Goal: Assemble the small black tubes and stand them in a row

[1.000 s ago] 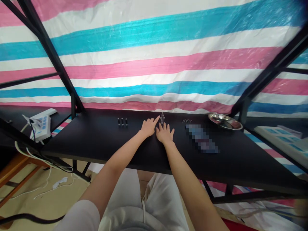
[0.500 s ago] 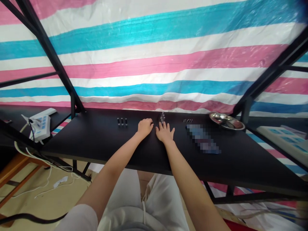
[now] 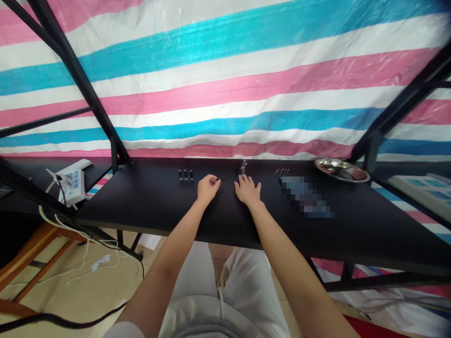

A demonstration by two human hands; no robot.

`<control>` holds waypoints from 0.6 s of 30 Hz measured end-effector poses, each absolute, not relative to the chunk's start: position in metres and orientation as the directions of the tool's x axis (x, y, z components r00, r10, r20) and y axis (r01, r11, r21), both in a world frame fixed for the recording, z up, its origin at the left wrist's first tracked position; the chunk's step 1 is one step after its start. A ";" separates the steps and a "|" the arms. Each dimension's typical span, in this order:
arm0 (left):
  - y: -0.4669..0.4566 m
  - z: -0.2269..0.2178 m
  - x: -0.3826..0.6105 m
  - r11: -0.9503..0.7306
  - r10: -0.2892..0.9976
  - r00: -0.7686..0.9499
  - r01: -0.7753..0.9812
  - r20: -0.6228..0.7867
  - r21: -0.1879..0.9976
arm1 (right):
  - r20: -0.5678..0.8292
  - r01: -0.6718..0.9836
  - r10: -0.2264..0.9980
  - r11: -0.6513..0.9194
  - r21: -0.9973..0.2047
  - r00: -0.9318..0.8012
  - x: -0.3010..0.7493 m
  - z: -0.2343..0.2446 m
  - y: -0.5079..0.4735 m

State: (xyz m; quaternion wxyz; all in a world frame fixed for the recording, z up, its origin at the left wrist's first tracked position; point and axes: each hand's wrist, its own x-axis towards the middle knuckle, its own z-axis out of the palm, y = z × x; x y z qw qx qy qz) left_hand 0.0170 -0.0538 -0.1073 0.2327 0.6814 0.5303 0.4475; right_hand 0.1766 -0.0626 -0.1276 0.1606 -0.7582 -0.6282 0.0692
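Observation:
My left hand point(image 3: 208, 188) is above the black table, its fingers curled and pinched together. A small dark bit shows at the fingertips, too small and dark to name. Lying flat, with fingers spread, my right hand point(image 3: 248, 190) rests on the tabletop. Just beyond its fingertips stands a little cluster of small grey cylinders point(image 3: 243, 166), partly hidden by the fingers. To the left of my left hand, three short dark cylinders with light ends point(image 3: 185, 175) are lined up in a row.
Several tiny metallic pieces point(image 3: 282, 171) lie to the right on the black table point(image 3: 148, 202). Nearby are a pixelated flat item point(image 3: 306, 197) and a shiny steel dish point(image 3: 341, 170). A white power strip point(image 3: 73, 187) sits at left. Striped sheeting hangs behind, between black frame posts.
My left hand has drawn a little left, away from my right hand, and turned so its curled fingers show more. My right hand stays flat. The whole view has shifted slightly.

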 end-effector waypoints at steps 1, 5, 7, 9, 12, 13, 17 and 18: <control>-0.053 -0.107 0.018 -0.320 0.934 0.022 0.490 0.356 0.811 | 0.142 0.930 0.974 -0.117 -0.349 0.176 0.175 -0.127 -0.065; -0.048 -0.110 0.018 -0.259 0.955 -0.043 0.353 0.292 0.899 | 0.415 0.875 0.907 0.142 -0.462 0.071 0.167 -0.123 -0.069; -0.045 -0.112 0.018 -0.228 0.967 -0.054 0.248 0.249 0.941 | 0.544 0.823 0.837 0.262 -0.503 0.066 0.164 -0.120 -0.070; -0.044 -0.113 0.018 -0.183 0.980 -0.050 0.137 0.191 0.973 | 0.611 0.764 0.783 0.323 -0.558 0.116 0.162 -0.117 -0.071; -0.047 -0.109 0.019 -0.097 0.995 -0.026 0.034 0.098 0.995 | 0.593 0.658 0.774 0.330 -0.677 0.222 0.162 -0.114 -0.074; -0.048 -0.107 0.019 -0.078 0.997 -0.018 0.018 0.078 0.997 | 0.576 0.627 0.780 0.326 -0.708 0.244 0.162 -0.113 -0.076; -0.050 -0.103 0.018 -0.044 0.999 0.001 -0.024 0.044 0.999 | 0.537 0.543 0.793 0.328 -0.773 0.286 0.164 -0.111 -0.078; -0.049 -0.103 0.018 -0.037 0.999 0.006 -0.034 0.037 0.999 | 0.536 0.526 0.792 0.335 -0.782 0.293 0.164 -0.111 -0.078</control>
